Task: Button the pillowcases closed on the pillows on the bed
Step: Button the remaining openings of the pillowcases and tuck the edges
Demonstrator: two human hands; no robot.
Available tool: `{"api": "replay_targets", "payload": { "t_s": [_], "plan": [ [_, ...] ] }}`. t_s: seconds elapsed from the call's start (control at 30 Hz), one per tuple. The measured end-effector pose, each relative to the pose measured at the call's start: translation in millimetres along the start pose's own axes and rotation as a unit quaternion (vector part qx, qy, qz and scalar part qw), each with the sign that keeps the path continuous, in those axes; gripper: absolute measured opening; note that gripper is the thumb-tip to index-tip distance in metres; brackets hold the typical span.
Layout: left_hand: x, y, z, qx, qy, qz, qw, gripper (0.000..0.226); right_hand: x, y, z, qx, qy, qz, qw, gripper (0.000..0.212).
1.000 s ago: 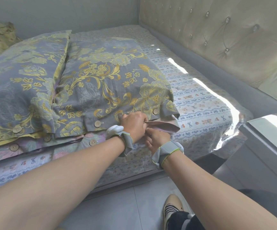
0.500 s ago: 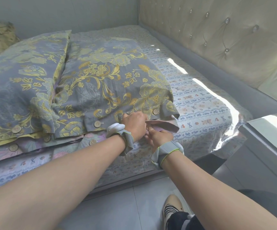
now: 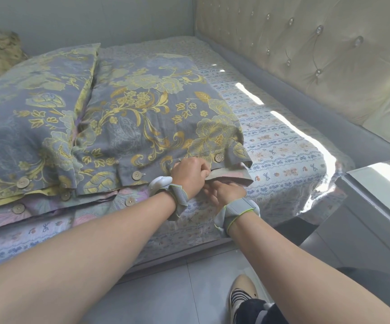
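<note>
Two grey pillows with yellow flowers lie side by side on the bed (image 3: 283,146), stacked on pinker ones. The right-hand pillowcase (image 3: 156,122) is the landmark. At its near edge, between a wooden button (image 3: 136,175) towards its middle and a corner button (image 3: 218,157), the left hand (image 3: 190,173) has its grip pinched on the upper hem. Just below that edge the right hand (image 3: 224,191) reaches under the pinkish lower flap (image 3: 230,180); its grip is hidden, so I cannot tell. The neighbouring pillowcase (image 3: 30,118) lies left of the landmark.
</note>
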State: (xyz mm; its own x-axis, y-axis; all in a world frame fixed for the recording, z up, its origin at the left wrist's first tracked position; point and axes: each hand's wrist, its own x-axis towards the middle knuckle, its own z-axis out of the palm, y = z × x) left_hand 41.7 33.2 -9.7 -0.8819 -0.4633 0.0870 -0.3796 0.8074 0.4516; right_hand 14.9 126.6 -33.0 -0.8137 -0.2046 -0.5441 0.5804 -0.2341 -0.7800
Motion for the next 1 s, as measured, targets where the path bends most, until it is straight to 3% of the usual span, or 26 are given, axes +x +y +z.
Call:
{"api": "replay_targets", "payload": {
  "t_s": [0.13,0.23,0.37,0.5,0.6,0.7,0.87,1.0],
  "plan": [
    [1,3,-1,0.020,-0.004,-0.023,1.000,0.010,3,0,4,0.014,0.013,0.024,1.000,0.023],
    [2,3,0,0.024,0.001,-0.022,0.999,0.009,3,3,9,-0.060,0.036,0.009,0.998,0.016],
    [1,4,5,0.056,0.013,-0.008,0.998,0.010,0,-2,14,0.003,0.014,0.036,0.999,0.014],
    [-1,4,11,0.105,0.021,0.037,0.994,0.012,3,1,10,-0.002,0.007,0.053,0.999,0.023],
    [-3,2,13,0.144,0.039,0.093,0.984,0.012,11,1,2,-0.008,-0.007,0.061,0.998,0.010],
    [-3,-2,14,0.190,0.055,0.154,0.968,0.015,18,0,-1,0.003,-0.043,0.075,0.996,0.011],
    [-6,-9,12,0.212,0.027,0.198,0.957,0.017,19,3,4,-0.010,0.016,0.032,0.999,0.026],
    [-10,-12,10,0.193,0.025,0.185,0.963,0.017,20,0,4,-0.002,0.030,0.026,0.999,0.008]
  ]
}}
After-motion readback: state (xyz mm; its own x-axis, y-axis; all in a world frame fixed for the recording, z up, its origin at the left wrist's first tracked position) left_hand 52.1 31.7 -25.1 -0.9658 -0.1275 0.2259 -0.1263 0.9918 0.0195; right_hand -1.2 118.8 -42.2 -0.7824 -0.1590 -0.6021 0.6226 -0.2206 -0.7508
